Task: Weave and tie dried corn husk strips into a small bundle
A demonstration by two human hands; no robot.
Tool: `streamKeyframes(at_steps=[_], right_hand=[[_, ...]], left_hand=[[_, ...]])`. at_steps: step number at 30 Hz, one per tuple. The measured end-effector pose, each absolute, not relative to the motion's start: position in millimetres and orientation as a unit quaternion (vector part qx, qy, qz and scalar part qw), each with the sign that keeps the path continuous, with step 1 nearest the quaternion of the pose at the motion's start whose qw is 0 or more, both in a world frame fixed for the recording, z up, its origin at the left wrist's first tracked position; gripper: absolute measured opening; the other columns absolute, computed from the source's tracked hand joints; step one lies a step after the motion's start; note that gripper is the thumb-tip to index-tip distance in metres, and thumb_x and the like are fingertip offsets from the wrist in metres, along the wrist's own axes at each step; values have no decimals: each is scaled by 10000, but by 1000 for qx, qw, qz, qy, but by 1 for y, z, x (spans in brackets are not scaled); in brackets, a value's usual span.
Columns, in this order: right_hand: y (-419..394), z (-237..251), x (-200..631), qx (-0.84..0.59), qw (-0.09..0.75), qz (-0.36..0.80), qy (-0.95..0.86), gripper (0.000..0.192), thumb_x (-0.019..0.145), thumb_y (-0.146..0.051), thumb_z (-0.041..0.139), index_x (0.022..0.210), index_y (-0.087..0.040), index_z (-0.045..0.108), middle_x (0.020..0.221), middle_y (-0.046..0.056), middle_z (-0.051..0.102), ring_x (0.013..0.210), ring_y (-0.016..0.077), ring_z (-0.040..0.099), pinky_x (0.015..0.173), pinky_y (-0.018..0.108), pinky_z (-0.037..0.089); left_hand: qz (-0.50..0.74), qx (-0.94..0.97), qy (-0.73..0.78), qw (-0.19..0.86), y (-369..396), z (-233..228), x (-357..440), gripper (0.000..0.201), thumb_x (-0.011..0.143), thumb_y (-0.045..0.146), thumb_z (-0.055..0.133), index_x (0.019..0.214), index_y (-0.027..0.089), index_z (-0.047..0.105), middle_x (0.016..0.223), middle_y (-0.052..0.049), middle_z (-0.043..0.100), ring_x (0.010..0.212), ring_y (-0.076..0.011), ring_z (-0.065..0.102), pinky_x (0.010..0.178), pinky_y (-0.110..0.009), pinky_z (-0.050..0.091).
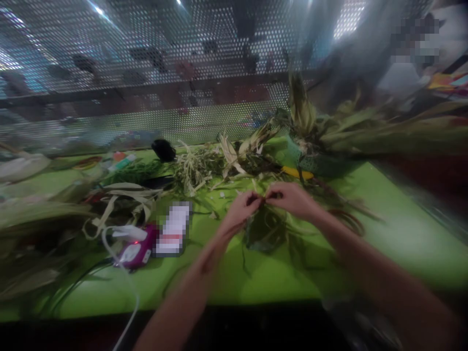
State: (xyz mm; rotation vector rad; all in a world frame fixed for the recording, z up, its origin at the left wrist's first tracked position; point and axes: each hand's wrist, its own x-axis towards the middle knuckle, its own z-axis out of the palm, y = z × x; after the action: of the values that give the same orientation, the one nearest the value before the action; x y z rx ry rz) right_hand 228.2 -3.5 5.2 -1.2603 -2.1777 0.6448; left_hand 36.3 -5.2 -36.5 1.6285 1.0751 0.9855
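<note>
My left hand (242, 210) and my right hand (291, 199) meet over the middle of the green table (215, 278). Both are closed in a pinch, the fingertips nearly touching. What sits between them is small and blurred, and I cannot make it out. Just below the fingers lies a dark green leafy bundle (265, 234) with thin strips trailing from it. Behind the hands are dried corn husks (230, 151) and a heap of pale shredded strips (193, 168). A yellow-handled tool (298, 172) rests beyond my right hand.
Left of my hands are a phone (173, 229) and a purple power strip (141, 248) with a white cable (131, 282). Long leaves (40, 219) cover the left side. A green basket (318, 158) holds husks at back right. A perforated metal screen (146, 63) stands behind.
</note>
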Motion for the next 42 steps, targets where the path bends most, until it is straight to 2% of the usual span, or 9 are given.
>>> streamKeyframes(at_steps=[5, 10, 12, 15, 18, 22, 28, 34, 42], right_hand=[[-6, 5, 226, -470, 306, 216, -799, 22, 763, -209, 701, 766, -193, 715, 775, 8, 692, 738, 153, 617, 664, 246, 394], [-10, 3, 220, -456, 341, 240, -786, 81, 774, -253, 708, 745, -178, 704, 747, 15, 674, 720, 155, 604, 644, 252, 407], [-9, 1, 218, -442, 357, 272, -776, 116, 810, -282, 675, 793, -177, 721, 780, 24, 693, 740, 160, 616, 663, 257, 430], [-4, -1, 220, -440, 377, 319, -749, 216, 885, -289, 566, 968, -188, 738, 905, 42, 732, 817, 176, 648, 721, 278, 471], [2, -4, 224, -436, 354, 325, -761, 219, 838, -212, 587, 987, -195, 747, 950, 45, 743, 866, 191, 662, 767, 296, 483], [2, -7, 226, -436, 319, 281, -793, 220, 745, -126, 641, 921, -196, 753, 869, 29, 733, 795, 177, 649, 716, 272, 458], [-4, -2, 223, -472, 310, 216, -797, 80, 782, -155, 635, 801, -179, 708, 806, 23, 689, 747, 152, 607, 652, 242, 393], [-8, 2, 220, -432, 305, 230, -817, 46, 793, -170, 644, 782, -170, 688, 751, 14, 666, 681, 133, 573, 622, 236, 376], [-3, -3, 223, -432, 317, 302, -789, 100, 806, -240, 644, 821, -168, 712, 775, 16, 703, 721, 150, 618, 649, 244, 416]], left_hand=[[384, 667, 435, 467, -8, -35, 36, 126, 733, 235, 643, 820, 145, 652, 754, -25, 653, 710, -140, 574, 690, -257, 441], [372, 668, 457, 454, -11, -34, 37, 153, 709, 272, 683, 787, 146, 646, 692, 5, 626, 648, -123, 540, 628, -246, 409], [372, 663, 460, 459, -9, -35, 37, 146, 708, 273, 684, 745, 148, 618, 658, 21, 590, 625, -110, 507, 602, -234, 386], [376, 651, 435, 496, -5, -37, 35, 126, 721, 250, 665, 741, 147, 595, 675, 18, 579, 634, -104, 503, 617, -232, 392], [383, 647, 423, 506, -1, -38, 33, 136, 730, 255, 661, 765, 145, 589, 695, 9, 572, 642, -108, 500, 629, -238, 400], [387, 650, 421, 501, 2, -42, 32, 158, 734, 275, 661, 780, 147, 582, 712, 1, 559, 667, -116, 494, 636, -240, 397], [403, 638, 422, 502, 3, -47, 33, 161, 725, 270, 657, 785, 158, 558, 679, 17, 548, 656, -111, 493, 636, -233, 397], [407, 598, 447, 527, 2, -41, 32, 172, 672, 245, 679, 750, 152, 556, 675, 20, 571, 640, -102, 512, 643, -236, 416], [425, 574, 471, 518, -1, -34, 32, 165, 602, 154, 693, 739, 143, 601, 664, 24, 605, 638, -97, 555, 663, -237, 441]])
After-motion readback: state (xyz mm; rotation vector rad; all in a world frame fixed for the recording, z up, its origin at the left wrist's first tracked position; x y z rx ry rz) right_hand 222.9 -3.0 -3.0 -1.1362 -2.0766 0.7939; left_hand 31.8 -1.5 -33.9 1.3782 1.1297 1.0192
